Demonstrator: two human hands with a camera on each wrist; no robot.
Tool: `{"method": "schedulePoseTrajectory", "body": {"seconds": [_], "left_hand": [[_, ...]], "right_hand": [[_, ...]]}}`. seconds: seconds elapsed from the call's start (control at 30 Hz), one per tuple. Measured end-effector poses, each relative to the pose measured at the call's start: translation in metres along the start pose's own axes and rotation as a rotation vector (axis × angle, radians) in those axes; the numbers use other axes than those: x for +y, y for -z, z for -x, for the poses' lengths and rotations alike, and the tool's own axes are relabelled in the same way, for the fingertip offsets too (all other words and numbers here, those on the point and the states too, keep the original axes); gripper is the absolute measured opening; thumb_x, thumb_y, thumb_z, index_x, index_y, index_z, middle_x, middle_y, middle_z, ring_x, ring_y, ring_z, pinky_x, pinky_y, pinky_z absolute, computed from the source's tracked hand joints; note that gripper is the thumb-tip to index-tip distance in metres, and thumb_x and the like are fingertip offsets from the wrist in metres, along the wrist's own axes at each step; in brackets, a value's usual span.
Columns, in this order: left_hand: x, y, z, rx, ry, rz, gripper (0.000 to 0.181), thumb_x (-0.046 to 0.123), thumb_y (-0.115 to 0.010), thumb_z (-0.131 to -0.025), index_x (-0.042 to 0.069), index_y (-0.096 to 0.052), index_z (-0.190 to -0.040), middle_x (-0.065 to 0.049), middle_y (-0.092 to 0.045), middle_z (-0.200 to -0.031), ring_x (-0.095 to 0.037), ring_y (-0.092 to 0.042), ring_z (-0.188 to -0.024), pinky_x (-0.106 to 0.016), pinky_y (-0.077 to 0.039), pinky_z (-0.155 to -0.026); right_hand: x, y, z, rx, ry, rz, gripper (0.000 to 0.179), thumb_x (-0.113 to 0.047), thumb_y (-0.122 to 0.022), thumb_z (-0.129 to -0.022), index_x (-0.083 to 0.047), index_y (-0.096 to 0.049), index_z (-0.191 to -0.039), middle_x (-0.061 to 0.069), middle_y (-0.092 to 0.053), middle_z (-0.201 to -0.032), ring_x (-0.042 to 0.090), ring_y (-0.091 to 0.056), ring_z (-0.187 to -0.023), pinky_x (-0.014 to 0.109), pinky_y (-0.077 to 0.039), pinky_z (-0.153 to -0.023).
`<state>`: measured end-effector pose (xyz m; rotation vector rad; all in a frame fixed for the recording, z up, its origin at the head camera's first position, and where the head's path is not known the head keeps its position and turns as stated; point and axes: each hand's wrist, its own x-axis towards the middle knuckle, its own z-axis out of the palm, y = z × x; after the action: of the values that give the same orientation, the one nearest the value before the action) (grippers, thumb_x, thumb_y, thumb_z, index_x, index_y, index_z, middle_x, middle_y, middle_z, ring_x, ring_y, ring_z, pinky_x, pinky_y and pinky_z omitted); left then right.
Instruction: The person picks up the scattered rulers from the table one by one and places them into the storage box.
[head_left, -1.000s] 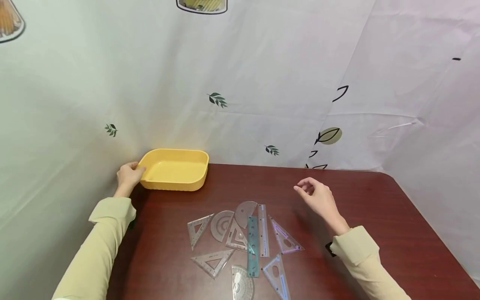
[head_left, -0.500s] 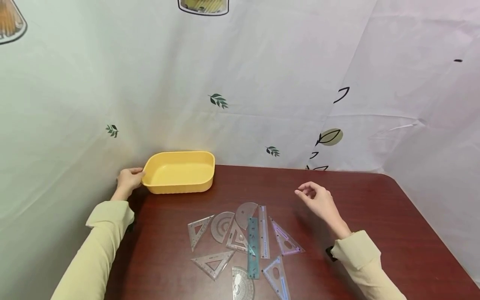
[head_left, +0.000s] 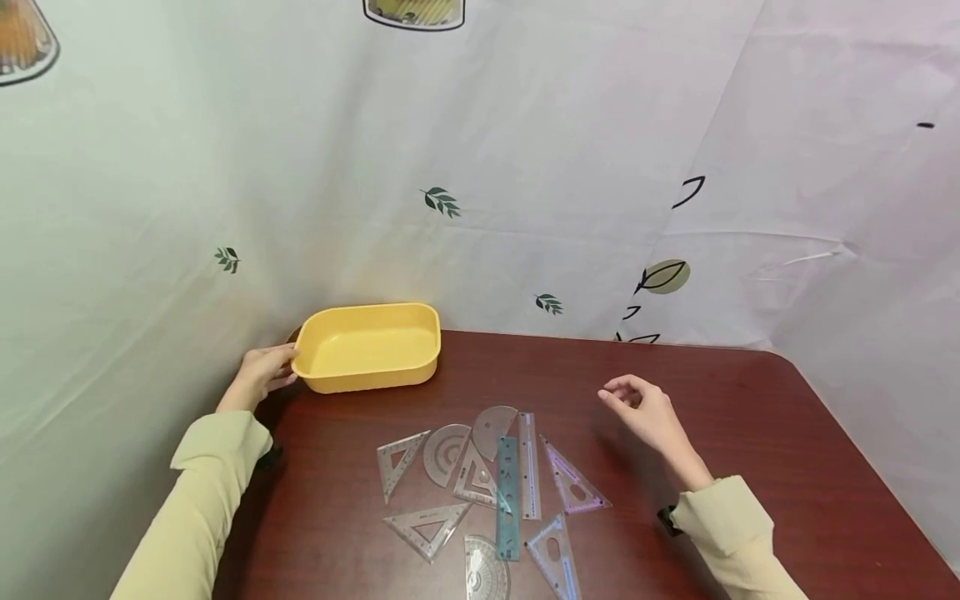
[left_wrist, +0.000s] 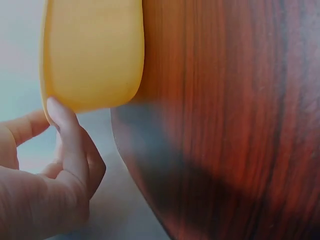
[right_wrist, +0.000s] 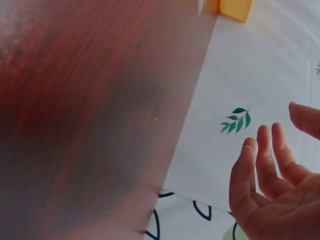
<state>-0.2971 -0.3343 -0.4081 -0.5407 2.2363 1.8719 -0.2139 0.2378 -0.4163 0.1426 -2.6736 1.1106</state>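
A shallow yellow plastic tray point(head_left: 367, 382) stands near the back left of the table, with nothing visible inside. My left hand point(head_left: 258, 372) pinches its left end; in the left wrist view, a thumb and finger meet at the tray's corner point(left_wrist: 95, 55). Over the right half of the table hovers my right hand point(head_left: 648, 410), fingers loosely bent and holding nothing. Nearest to it lies a purple-marked set square point(head_left: 567, 471). Left of that are a clear ruler point(head_left: 530, 467) and a teal ruler point(head_left: 507, 508), the latter overlapping a clear set square point(head_left: 472, 483).
Also on the dark red-brown table point(head_left: 720, 400) lie several clear protractors point(head_left: 447, 454) and set squares point(head_left: 427, 527), plus a blue-marked set square point(head_left: 553, 554). A pale printed cloth point(head_left: 510, 167) hangs close behind the table and along its left side.
The tray has shifted a little to the right, my left hand moving along with it. My right hand keeps nearly the same place, and the rulers and set squares lie as before.
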Motion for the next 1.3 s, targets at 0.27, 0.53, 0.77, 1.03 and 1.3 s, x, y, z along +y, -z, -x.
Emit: {"method": "schedulePoseTrajectory", "body": {"seconds": [0.27,0.53,0.77,1.03,1.3], "left_hand": [[-0.008,-0.002,0.004,-0.076,0.059,0.197,0.055,0.013,-0.052,-0.096,0.012,-0.032,-0.147,0.01,-0.055,-0.074,-0.002,-0.059,-0.065,-0.015,-0.057,-0.063],[-0.014,-0.013,0.013,-0.169,0.033,0.238,0.066,0.008,-0.052,-0.096,0.01,-0.019,-0.153,0.01,-0.056,-0.08,-0.005,-0.058,-0.069,-0.016,-0.057,-0.067],[-0.019,-0.027,0.022,-0.17,-0.005,0.274,0.036,0.009,-0.054,-0.096,0.018,-0.041,-0.128,0.008,-0.055,-0.079,-0.006,-0.058,-0.067,-0.017,-0.057,-0.066],[-0.025,-0.044,0.031,-0.182,-0.031,0.288,0.05,0.007,-0.051,-0.096,0.009,-0.029,-0.141,0.005,-0.055,-0.085,-0.007,-0.059,-0.069,-0.019,-0.058,-0.067],[-0.027,-0.054,0.037,-0.198,-0.065,0.321,0.039,0.01,-0.056,-0.094,0.017,-0.037,-0.127,0.004,-0.056,-0.086,-0.007,-0.061,-0.069,-0.02,-0.059,-0.069]], "right_hand": [[-0.001,0.006,0.007,-0.114,-0.08,-0.094,0.025,-0.022,-0.068,-0.09,-0.002,-0.067,-0.106,0.012,-0.068,-0.09,0.013,-0.06,-0.07,0.02,-0.05,-0.057],[-0.003,0.009,0.022,-0.184,-0.072,-0.142,0.033,-0.017,-0.071,-0.087,0.002,-0.062,-0.113,0.014,-0.067,-0.095,0.008,-0.06,-0.07,0.022,-0.052,-0.057],[-0.004,0.01,0.034,-0.191,-0.068,-0.158,0.036,-0.016,-0.074,-0.084,0.002,-0.062,-0.113,0.013,-0.067,-0.095,0.005,-0.059,-0.071,0.021,-0.053,-0.059],[-0.001,0.007,0.043,-0.229,-0.104,-0.118,0.038,-0.018,-0.077,-0.081,-0.001,-0.063,-0.112,0.011,-0.067,-0.096,0.003,-0.059,-0.074,0.02,-0.051,-0.063],[-0.003,0.002,0.05,-0.218,-0.102,-0.119,0.042,-0.017,-0.081,-0.075,-0.001,-0.064,-0.11,0.013,-0.067,-0.095,0.003,-0.059,-0.073,0.02,-0.05,-0.064]]}}
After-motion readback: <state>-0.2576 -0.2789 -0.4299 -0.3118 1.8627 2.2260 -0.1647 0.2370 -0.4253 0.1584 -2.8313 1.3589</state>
